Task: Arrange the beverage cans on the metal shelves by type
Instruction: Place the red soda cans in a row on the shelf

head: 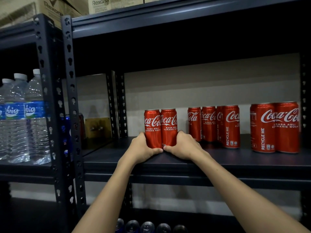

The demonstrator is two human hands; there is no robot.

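- My left hand [143, 147] wraps the base of the left Coca-Cola can [152, 127], fingers curled round its outer side, thumb lying along the front at the bottom; my right hand [182, 145] grasps the right Coca-Cola can [169, 126] in the same way, and the two thumb tips meet below the cans
- Both cans stand upright, touching side by side, on the middle shelf [218, 158] towards its left end, a little back from the near edge
- Further right on that shelf stands a cluster of red cans [213, 125], some nearer and some farther; beyond a gap, a pair of red cans [274, 127] stands close to the right post [303, 91]
- Bare shelf lies between my cans and the cluster, also to the left of my cans as far as the back upright [121, 105]; the near edge is open
- On the neighbouring rack to the left stand water bottles [18, 118] with blue labels; behind its post [72, 101] a blue can [66, 130] shows partly
- Cardboard boxes [99, 5] sit on the top shelf; can tops [148, 227] show on the level below, dim
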